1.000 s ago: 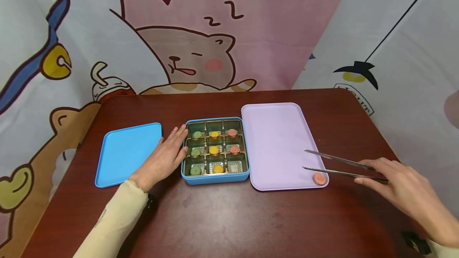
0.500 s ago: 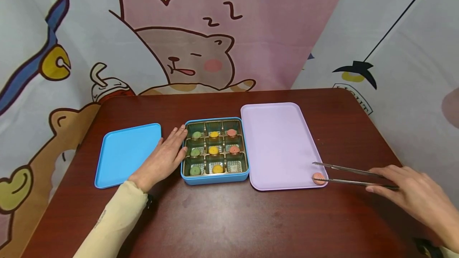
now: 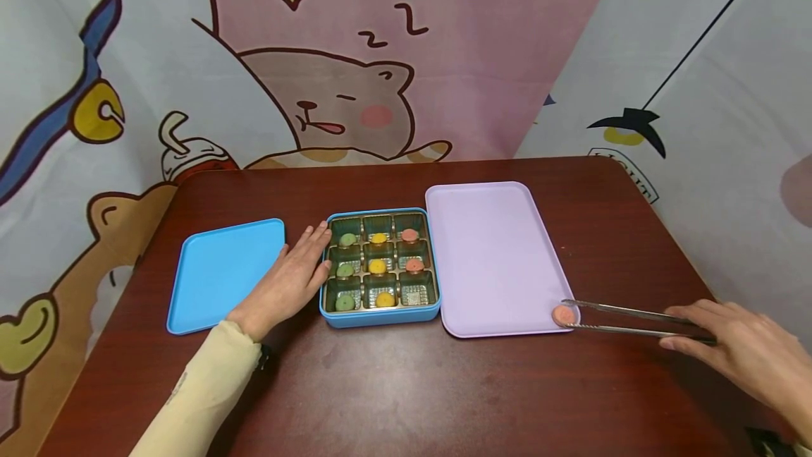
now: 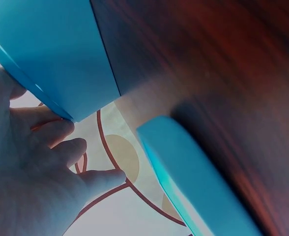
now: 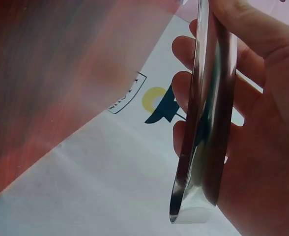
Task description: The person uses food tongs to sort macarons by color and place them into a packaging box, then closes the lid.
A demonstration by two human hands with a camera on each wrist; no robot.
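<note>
My left hand (image 3: 285, 288) lies with extended fingers along the left rim of a blue box (image 3: 380, 317). In the left wrist view its fingertips are at the wall of the box (image 4: 51, 54). A gold divided insert in the box holds green, yellow and pink round sweets; its front right compartment has none. My right hand (image 3: 748, 348) grips metal tongs (image 5: 216, 113). The tongs' tips stand apart on either side of a pink round sweet (image 3: 563, 315), which lies in the front right corner of a lilac tray (image 3: 495, 252).
A flat blue tray-like lid (image 3: 222, 273) lies left of the box, partly behind my left hand. The lilac tray stands right beside the box. A brown wooden table (image 3: 393, 386) carries everything, and a printed cartoon curtain (image 3: 507, 55) hangs behind it.
My right hand has moved right and towards me. The tongs' tips have gone from the tray's middle to either side of the pink sweet and drawn closer together. My left hand has stayed put.
</note>
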